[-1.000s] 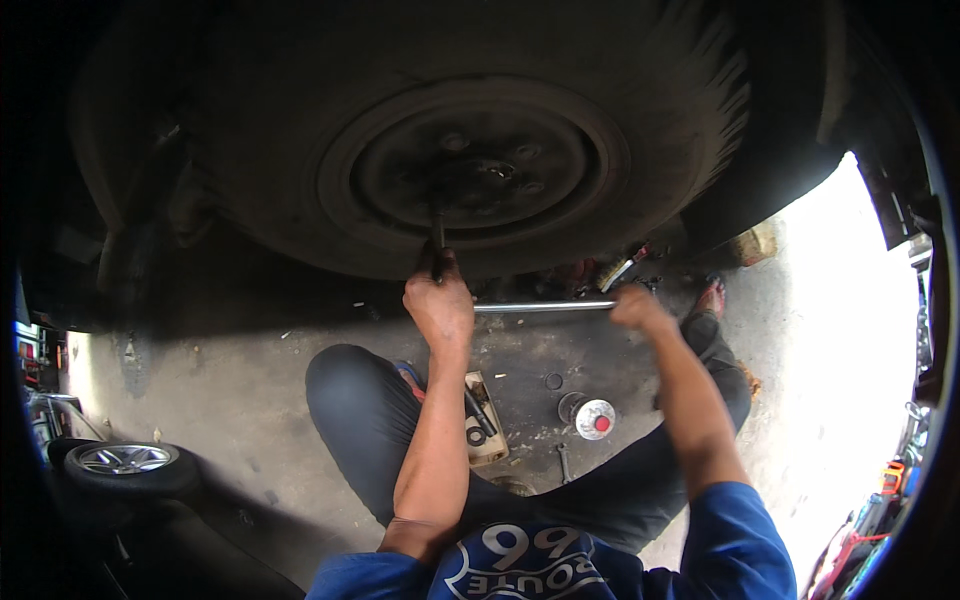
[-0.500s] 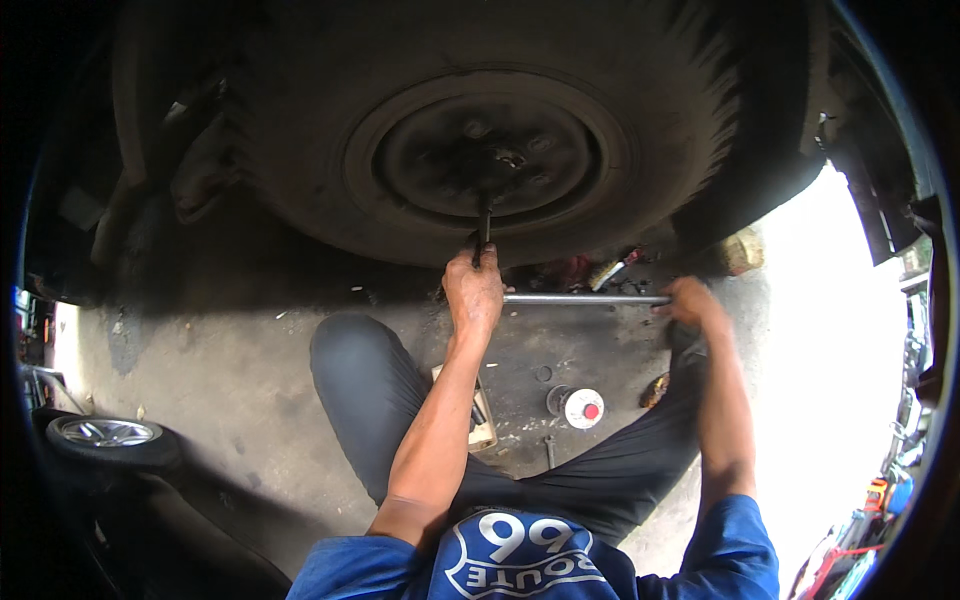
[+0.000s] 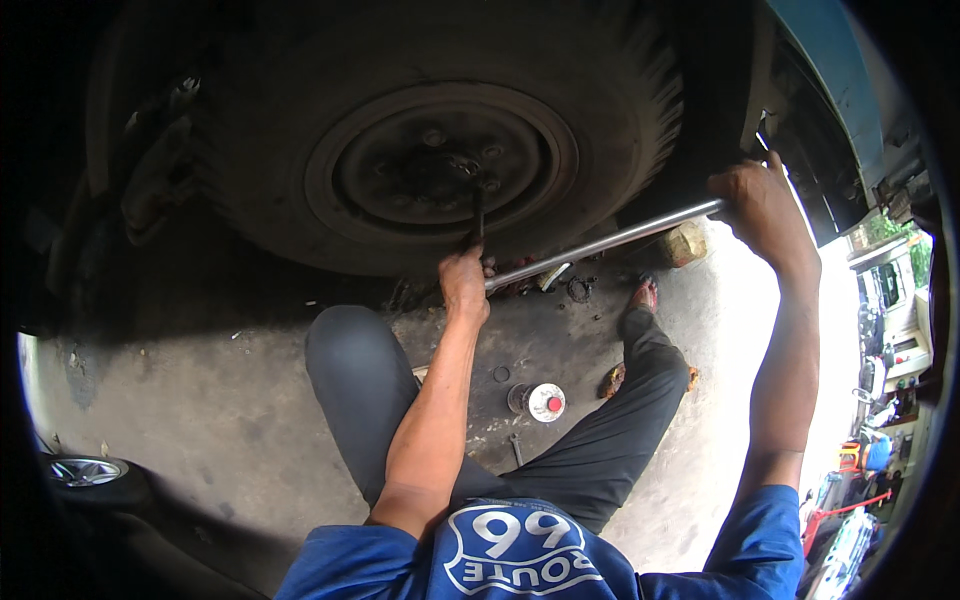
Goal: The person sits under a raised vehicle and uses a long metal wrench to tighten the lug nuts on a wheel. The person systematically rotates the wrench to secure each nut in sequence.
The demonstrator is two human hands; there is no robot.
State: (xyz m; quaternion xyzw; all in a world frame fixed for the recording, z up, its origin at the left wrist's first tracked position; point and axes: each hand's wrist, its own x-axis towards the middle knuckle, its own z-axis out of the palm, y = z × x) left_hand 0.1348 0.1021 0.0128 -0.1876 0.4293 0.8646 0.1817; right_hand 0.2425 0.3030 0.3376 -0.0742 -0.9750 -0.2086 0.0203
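Note:
A large dark tyre (image 3: 250, 190) on a steel wheel (image 3: 330, 190) fills the upper part of the head view. The dark shank (image 3: 478, 215) of a lug wrench runs from my left hand up to the wheel's lug nuts; its far end is lost in shadow. My left hand (image 3: 464, 287) is closed around the wrench's near end, where a long metal bar (image 3: 610, 242) meets it. That bar slants up to the right. My right hand (image 3: 762, 205) is wrapped around its far end, beside the vehicle's body.
Between my legs stand a can with a red cap (image 3: 548, 403) and a spanner (image 3: 516, 449) lying on the concrete floor. A worn block (image 3: 686, 245) sits beside the tyre, near a dark ring (image 3: 579, 290). A loose wheel (image 3: 88, 472) lies at the lower left.
My right hand has swung the bar's far end upward and outward, from level to slanted. My left hand stays on the wrench. The view has shifted a little.

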